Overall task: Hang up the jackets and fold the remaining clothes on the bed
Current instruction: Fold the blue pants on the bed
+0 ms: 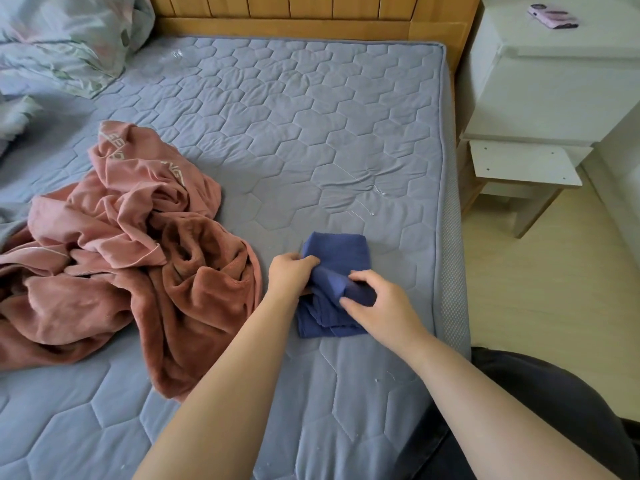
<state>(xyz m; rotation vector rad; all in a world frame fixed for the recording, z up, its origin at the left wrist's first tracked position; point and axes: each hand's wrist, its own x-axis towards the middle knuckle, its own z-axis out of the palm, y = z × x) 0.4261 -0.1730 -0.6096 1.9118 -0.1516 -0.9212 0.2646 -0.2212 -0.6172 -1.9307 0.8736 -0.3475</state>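
closest to me the person's two bare forearms reach out over the near edge of the bed [346,140], and a dark trouser leg [554,393] shows at the lower right, beside the mattress side. the left hand [289,275] has its fingers curled in, gripping the left edge of a small dark blue garment [337,251]. the right hand [377,303] pinches a raised fold of the same cloth between thumb and fingers. the blue garment lies on the mattress near the bed's right edge, partly folded into a rough rectangle, its upper half flat and its near layers stacked unevenly under the hands. just left of it, not quite touching, sprawls a crumpled heap of pink clothes [138,237]. there is a rust-coloured fleecy piece on the near side and a smoother pink piece with pale lettering and thin piping on the far side, and both are unfolded and tangled together. the grey-blue quilted cover with its honeycomb stitching stretches away beyond them, and a few pale loose threads lie on it. to the right of the bed, on the pale floor [554,289], stands a small white-topped stool [523,164], and behind it a white nightstand [554,81] with a pink phone [553,16] lying on top. at the far left corner a pale floral duvet [62,39] is bunched up against the wooden headboard [311,26].
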